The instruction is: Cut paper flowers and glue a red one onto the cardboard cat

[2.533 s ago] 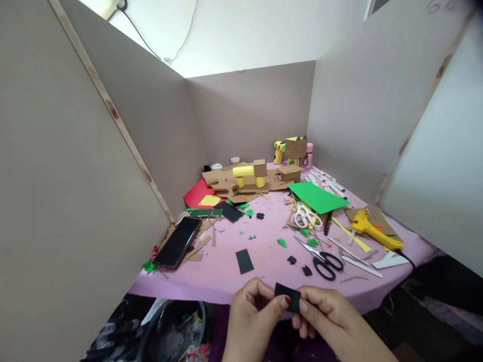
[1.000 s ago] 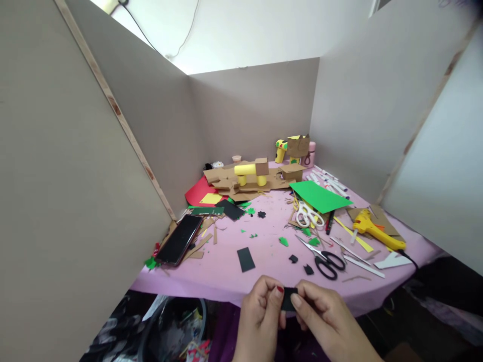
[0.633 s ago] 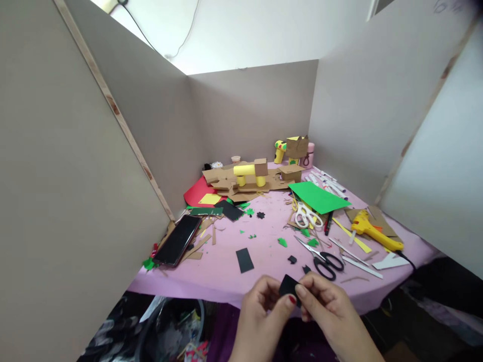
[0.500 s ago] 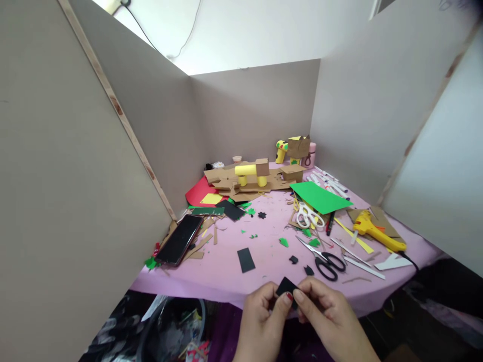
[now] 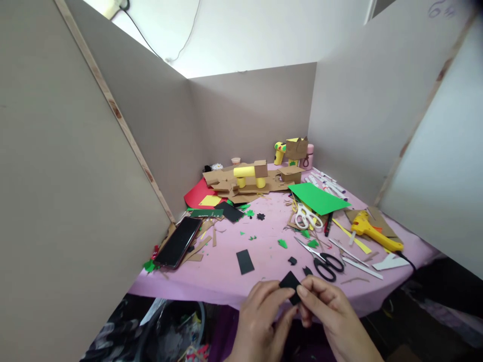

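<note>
Between my two hands, over the table's front edge, is a small square of black paper (image 5: 290, 286). My left hand (image 5: 262, 314) has its fingers closed on the paper's left side. My right hand (image 5: 326, 306) pinches its right side between thumb and fingers. Just beyond lie two small cut black paper pieces, one (image 5: 292, 261) whole in view and another (image 5: 307, 271) partly behind my right fingers. A black paper rectangle (image 5: 245, 262) lies flat to the left. Black-handled scissors (image 5: 326, 265) rest to the right with blades pointing away.
A yellow glue gun (image 5: 373, 232) with a cord, white scissors (image 5: 307, 217) and green paper (image 5: 319, 198) lie at right. At left is a phone (image 5: 178, 241). Cardboard and a yellow tube figure (image 5: 245, 172) stand at the back. Below the edge is a bin (image 5: 202, 322).
My left hand has shifted its grip: its index finger now reaches across the black paper and its thumb has dropped lower. The right hand keeps its pinch.
</note>
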Demonstrator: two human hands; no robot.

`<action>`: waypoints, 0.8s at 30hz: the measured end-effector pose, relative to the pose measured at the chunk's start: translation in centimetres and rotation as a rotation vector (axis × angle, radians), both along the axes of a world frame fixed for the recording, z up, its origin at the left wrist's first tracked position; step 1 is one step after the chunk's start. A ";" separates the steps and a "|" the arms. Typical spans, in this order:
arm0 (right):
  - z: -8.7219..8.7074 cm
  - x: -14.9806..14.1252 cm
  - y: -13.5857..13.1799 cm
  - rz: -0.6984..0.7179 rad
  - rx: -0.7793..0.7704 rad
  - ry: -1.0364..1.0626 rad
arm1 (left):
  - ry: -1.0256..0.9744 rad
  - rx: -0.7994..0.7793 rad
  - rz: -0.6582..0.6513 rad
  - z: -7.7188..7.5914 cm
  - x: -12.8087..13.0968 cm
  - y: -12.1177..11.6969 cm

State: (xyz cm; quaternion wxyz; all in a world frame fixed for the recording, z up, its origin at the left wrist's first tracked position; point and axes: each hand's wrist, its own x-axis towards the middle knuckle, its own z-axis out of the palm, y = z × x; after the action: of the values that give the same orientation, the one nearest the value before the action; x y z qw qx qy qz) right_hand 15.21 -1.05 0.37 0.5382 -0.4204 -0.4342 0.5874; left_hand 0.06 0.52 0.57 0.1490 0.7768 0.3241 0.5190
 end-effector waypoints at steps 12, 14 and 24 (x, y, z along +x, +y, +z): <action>0.9 -0.1 0.1 0.078 -0.135 0.085 | 0.087 0.246 -0.151 0.7 -0.6 0.1; 1.1 -0.2 -0.1 0.064 -0.142 0.152 | 0.029 0.176 -0.134 0.3 -0.4 -0.1; 1.6 -0.3 -0.9 0.116 -0.176 0.331 | -0.493 -0.415 -0.219 -0.1 1.3 -1.6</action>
State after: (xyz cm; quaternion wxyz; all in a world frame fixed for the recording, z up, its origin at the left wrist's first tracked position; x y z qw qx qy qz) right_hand 14.90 -1.93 1.99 0.5286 -0.3378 -0.3104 0.7142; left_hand 1.41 -1.13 0.51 0.4327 0.6111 0.2917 0.5951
